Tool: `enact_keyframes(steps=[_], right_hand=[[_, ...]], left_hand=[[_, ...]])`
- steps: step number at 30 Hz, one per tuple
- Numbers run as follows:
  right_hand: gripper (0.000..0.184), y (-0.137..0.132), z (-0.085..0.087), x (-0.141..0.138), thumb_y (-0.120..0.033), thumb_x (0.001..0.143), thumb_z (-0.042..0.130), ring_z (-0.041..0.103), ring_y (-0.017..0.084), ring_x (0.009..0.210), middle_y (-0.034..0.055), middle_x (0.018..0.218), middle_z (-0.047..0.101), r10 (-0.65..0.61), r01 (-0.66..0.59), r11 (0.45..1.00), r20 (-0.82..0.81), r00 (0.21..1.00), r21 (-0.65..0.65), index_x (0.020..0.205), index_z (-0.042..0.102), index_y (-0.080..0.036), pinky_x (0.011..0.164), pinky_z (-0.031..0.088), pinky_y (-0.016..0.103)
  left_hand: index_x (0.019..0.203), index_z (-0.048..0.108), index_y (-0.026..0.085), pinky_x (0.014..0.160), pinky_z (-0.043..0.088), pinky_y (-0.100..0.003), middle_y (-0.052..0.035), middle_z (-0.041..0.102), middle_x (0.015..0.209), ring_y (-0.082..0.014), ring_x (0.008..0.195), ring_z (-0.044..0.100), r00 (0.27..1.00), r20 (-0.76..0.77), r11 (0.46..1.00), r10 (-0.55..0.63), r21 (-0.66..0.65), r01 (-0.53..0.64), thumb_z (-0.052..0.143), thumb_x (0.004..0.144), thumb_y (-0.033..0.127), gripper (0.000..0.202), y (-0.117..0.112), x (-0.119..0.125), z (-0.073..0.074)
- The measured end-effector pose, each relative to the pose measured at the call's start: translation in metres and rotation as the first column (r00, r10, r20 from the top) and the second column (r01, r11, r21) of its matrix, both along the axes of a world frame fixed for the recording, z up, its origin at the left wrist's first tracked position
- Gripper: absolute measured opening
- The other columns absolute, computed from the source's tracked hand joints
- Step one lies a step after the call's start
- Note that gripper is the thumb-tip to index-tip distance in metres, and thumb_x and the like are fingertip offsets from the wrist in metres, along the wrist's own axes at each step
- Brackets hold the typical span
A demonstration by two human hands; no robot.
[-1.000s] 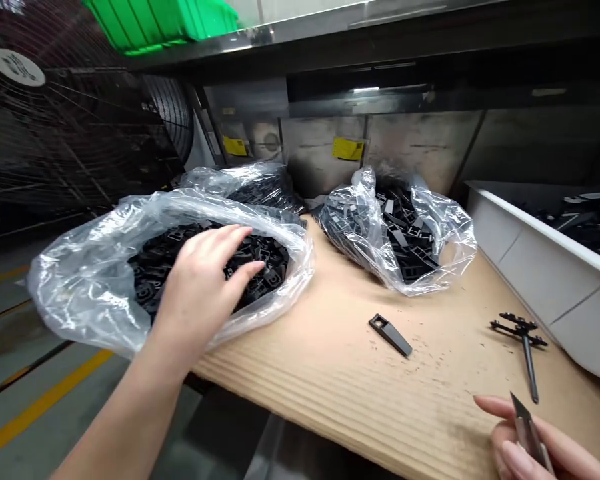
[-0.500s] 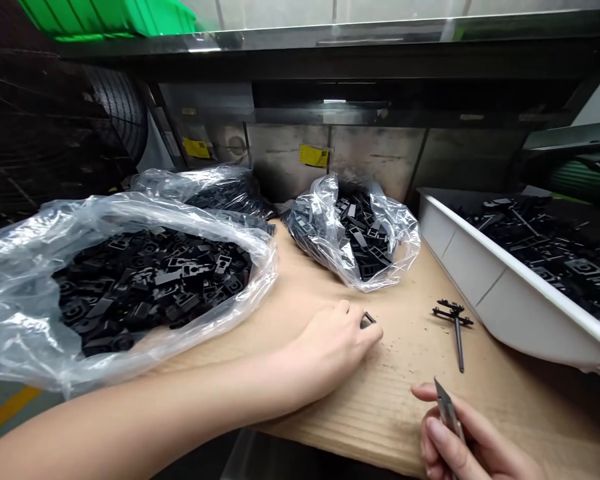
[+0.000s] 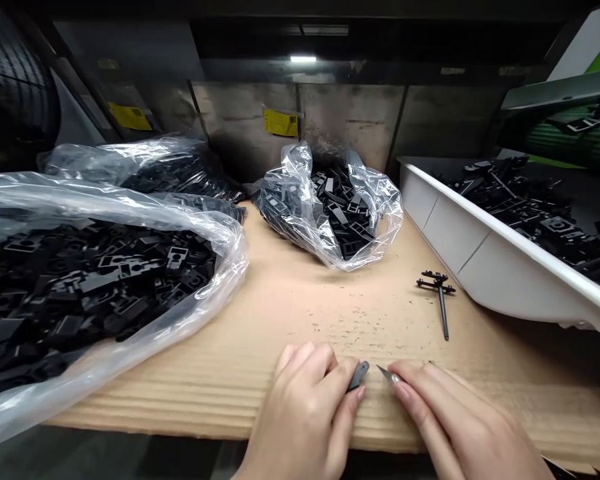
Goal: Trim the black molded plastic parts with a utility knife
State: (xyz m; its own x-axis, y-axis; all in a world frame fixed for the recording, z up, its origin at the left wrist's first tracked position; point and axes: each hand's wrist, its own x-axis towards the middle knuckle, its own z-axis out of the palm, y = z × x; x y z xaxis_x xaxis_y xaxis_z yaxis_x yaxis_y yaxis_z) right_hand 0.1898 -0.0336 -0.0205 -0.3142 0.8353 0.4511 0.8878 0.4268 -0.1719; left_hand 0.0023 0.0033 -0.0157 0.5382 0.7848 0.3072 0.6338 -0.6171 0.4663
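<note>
Near the front edge of the cardboard-covered bench, my left hand (image 3: 310,400) pinches a small black plastic part (image 3: 359,377) between thumb and forefinger. Most of that part is hidden by the fingers. My right hand (image 3: 460,413) grips a craft knife (image 3: 387,373), its pointed blade aimed left at the part with a small gap between them. The knife's handle is covered by the hand. Tiny dark shavings (image 3: 350,320) lie on the cardboard beyond both hands. Behind my right hand lies a black plastic sprue (image 3: 441,297) with a long stem.
A large clear bag (image 3: 220,280) of black parts lies open at left, a second bag (image 3: 165,167) behind it. A smaller open bag (image 3: 330,220) sits at centre back. On the right stands a white tray (image 3: 460,247) heaped with black sprues. Metal panels (image 3: 350,120) close the back.
My left hand has drawn back toward the front edge with the black part. My right hand has turned the knife leftward and come close to it. The view has tipped down and shifted.
</note>
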Motion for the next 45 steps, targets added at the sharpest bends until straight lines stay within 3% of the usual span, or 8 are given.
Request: enact_keyframes(steps=[10, 14, 20, 26, 32, 38, 41, 45], right_hand=[[0.021, -0.001, 0.002, -0.016, -0.024, 0.087, 0.038, 0.055, 0.013, 0.052, -0.0012, 0.060, 0.055, -0.041, 0.041, 0.995, 0.000, 0.999, -0.091, 0.072, 0.052, -0.023, 0.046, 0.041, 0.022], [0.018, 0.000, 0.003, -0.016, -0.023, 0.086, 0.039, 0.054, 0.013, 0.050, -0.0021, 0.059, 0.054, -0.042, 0.042, 0.997, 0.006, 0.999, -0.067, 0.073, 0.052, -0.023, 0.046, 0.040, 0.022], [0.018, 0.002, 0.000, -0.016, -0.023, 0.086, 0.039, 0.052, 0.013, 0.048, -0.0022, 0.056, 0.052, -0.024, 0.025, 0.999, 0.003, 1.000, -0.032, 0.073, 0.052, -0.023, 0.047, 0.040, 0.023], [0.023, 0.006, 0.002, -0.016, -0.023, 0.086, 0.039, 0.051, 0.012, 0.046, -0.0020, 0.054, 0.052, -0.020, 0.023, 0.996, 0.030, 0.999, -0.088, 0.066, 0.050, -0.023, 0.043, 0.038, 0.022], [0.023, 0.007, 0.008, -0.021, -0.024, 0.086, 0.037, 0.052, 0.012, 0.046, -0.0026, 0.055, 0.052, -0.053, 0.057, 0.990, 0.034, 0.998, -0.129, 0.066, 0.049, -0.023, 0.042, 0.035, 0.022], [0.030, 0.020, 0.012, -0.025, -0.030, 0.088, 0.032, 0.053, 0.015, 0.046, -0.0029, 0.053, 0.052, -0.337, 0.346, 0.933, 0.096, 0.937, -0.103, 0.062, 0.046, -0.023, 0.041, 0.030, 0.026], [0.028, 0.019, 0.014, -0.016, -0.030, 0.089, 0.033, 0.055, 0.014, 0.051, -0.0033, 0.058, 0.054, -0.294, 0.295, 0.939, 0.030, 0.955, -0.177, 0.068, 0.050, -0.024, 0.046, 0.036, 0.025], [0.022, 0.010, 0.017, -0.011, -0.033, 0.088, 0.036, 0.058, 0.015, 0.063, 0.0014, 0.073, 0.058, -0.192, 0.194, 0.975, 0.024, 0.981, -0.109, 0.094, 0.054, -0.023, 0.050, 0.042, 0.024]], left_hand=[[0.091, 0.059, 0.015, 0.057, 0.034, -0.032, -0.0031, 0.053, 0.066, -0.0178, 0.060, 0.048, 0.998, 0.056, 0.991, -0.009, 0.135, 0.001, 0.046, 0.081, 0.012, 0.016, 0.000, 0.004, -0.004], [0.084, 0.059, 0.015, 0.057, 0.034, -0.031, -0.0022, 0.054, 0.065, -0.0169, 0.058, 0.049, 0.997, 0.074, 0.990, 0.001, 0.143, -0.012, 0.046, 0.081, 0.010, 0.014, -0.002, 0.005, -0.004], [0.092, 0.059, 0.015, 0.056, 0.035, -0.031, -0.0030, 0.056, 0.067, -0.0164, 0.057, 0.050, 0.997, 0.074, 0.990, 0.008, 0.142, -0.018, 0.048, 0.080, 0.012, 0.016, -0.003, 0.003, -0.008], [0.083, 0.059, 0.014, 0.053, 0.034, -0.030, -0.0021, 0.054, 0.062, -0.0157, 0.054, 0.048, 0.992, 0.123, 0.992, 0.001, 0.128, -0.017, 0.048, 0.080, 0.010, 0.012, -0.001, 0.005, -0.006], [0.092, 0.058, 0.013, 0.059, 0.038, -0.032, -0.0031, 0.057, 0.068, -0.0168, 0.059, 0.051, 0.996, 0.087, 0.991, -0.008, 0.136, -0.004, 0.048, 0.080, 0.009, 0.016, -0.001, 0.004, -0.006], [0.094, 0.057, 0.014, 0.057, 0.037, -0.031, -0.0028, 0.054, 0.066, -0.0169, 0.058, 0.048, 0.995, 0.087, 0.996, -0.049, 0.080, 0.042, 0.047, 0.080, 0.010, 0.018, -0.004, 0.003, -0.006], [0.095, 0.058, 0.015, 0.057, 0.037, -0.030, -0.0027, 0.054, 0.066, -0.0166, 0.058, 0.048, 0.994, 0.104, 0.996, -0.030, 0.084, 0.022, 0.046, 0.081, 0.011, 0.019, -0.004, 0.004, -0.005], [0.088, 0.058, 0.017, 0.055, 0.037, -0.028, -0.0018, 0.053, 0.064, -0.0160, 0.056, 0.048, 0.995, 0.099, 0.996, -0.026, 0.087, 0.017, 0.044, 0.080, 0.010, 0.017, -0.002, 0.006, -0.005]])
